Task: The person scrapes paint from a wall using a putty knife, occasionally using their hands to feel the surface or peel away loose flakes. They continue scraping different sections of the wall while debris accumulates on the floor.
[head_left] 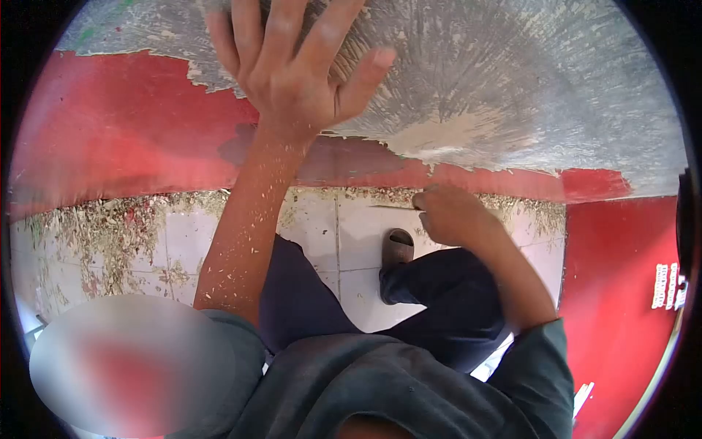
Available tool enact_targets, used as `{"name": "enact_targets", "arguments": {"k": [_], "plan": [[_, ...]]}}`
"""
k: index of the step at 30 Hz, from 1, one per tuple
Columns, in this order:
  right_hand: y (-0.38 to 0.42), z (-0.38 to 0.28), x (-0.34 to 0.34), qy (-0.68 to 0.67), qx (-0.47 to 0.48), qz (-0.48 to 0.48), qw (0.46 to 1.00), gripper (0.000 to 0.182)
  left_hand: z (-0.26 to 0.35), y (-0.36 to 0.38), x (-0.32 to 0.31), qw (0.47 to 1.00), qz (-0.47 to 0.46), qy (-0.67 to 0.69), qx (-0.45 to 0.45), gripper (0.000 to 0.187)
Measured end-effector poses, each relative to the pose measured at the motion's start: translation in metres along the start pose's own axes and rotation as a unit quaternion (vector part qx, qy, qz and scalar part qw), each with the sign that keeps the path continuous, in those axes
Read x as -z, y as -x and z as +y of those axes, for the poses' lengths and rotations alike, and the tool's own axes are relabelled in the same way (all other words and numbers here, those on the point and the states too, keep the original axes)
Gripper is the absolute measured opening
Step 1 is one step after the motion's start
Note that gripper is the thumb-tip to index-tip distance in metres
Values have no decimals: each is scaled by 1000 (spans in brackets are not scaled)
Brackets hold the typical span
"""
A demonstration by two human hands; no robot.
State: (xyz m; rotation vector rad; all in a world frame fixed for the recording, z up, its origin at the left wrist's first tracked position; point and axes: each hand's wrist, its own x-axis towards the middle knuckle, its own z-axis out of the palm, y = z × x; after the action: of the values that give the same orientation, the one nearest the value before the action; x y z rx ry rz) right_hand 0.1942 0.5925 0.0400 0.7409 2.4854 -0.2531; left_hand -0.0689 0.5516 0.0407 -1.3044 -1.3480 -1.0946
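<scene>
My left hand (292, 80) lies with spread fingers against the grey, partly scraped wall surface (512, 88); pale flakes speckle its forearm. Lower and to the right, my right hand (453, 212) is closed, with a thin flat tool (395, 208) jutting left from its fingers, seen nearly edge-on. Between the grey area and the floor runs a band of red paint (131, 121) with a ragged upper edge. A pale beige patch (439, 135) shows on the wall above my right hand.
Paint flakes (110, 249) litter the white tiled floor (362, 289) along the wall's foot. A sandalled foot (398, 247) stands below my right hand. At the right is a red surface (614, 293). A blurred oval (131, 366) covers the lower left.
</scene>
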Motion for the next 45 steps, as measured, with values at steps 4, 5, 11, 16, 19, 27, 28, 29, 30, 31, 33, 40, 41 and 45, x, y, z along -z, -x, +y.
{"name": "enact_targets", "arguments": {"k": [4, 5, 11, 16, 19, 27, 28, 29, 30, 31, 33, 40, 41, 45], "plan": [[5, 27, -54, -82, -22, -31, 996, 23, 64, 98, -19, 986, -137, 27, 89, 58], [13, 37, -48, -97, -14, -69, 993, 22, 84, 130, -20, 972, -213, 34, 89, 54], [19, 81, -25, -73, -71, 8, 995, 15, 159, 222, -3, 801, -549, 230, 57, 34], [-5, 82, -16, -173, 21, -28, 984, 17, 171, 226, 7, 642, -572, 429, 279, 27], [-15, 81, -36, -224, 95, 102, 964, 22, 163, 220, -12, 524, -466, 519, 489, 23], [-61, 81, -92, -262, 32, 248, 932, 29, 145, 216, -60, 634, -603, 313, 370, 30], [-74, 70, -91, -238, 40, 281, 929, 28, 147, 214, -55, 653, -583, 321, 361, 31], [-82, 54, -85, -215, 44, 312, 924, 28, 156, 217, -45, 670, -565, 331, 350, 33], [-88, 36, -81, -211, 44, 319, 923, 28, 165, 222, -36, 682, -550, 345, 337, 35], [-88, 8, -62, -207, 40, 325, 922, 28, 170, 227, -30, 644, -616, 356, 281, 37], [-83, -5, -55, -185, 30, 323, 928, 29, 172, 236, -15, 558, -724, 370, 165, 43], [-68, 29, -58, -86, -1, 301, 950, 30, 181, 218, 2, 531, -727, 415, 132, 42], [-67, 25, -57, -85, -3, 309, 947, 30, 180, 211, -2, 527, -727, 420, 132, 43], [-82, -38, -27, -118, 38, 293, 948, 30, 186, 215, -11, 625, -526, 526, 238, 38]]}}
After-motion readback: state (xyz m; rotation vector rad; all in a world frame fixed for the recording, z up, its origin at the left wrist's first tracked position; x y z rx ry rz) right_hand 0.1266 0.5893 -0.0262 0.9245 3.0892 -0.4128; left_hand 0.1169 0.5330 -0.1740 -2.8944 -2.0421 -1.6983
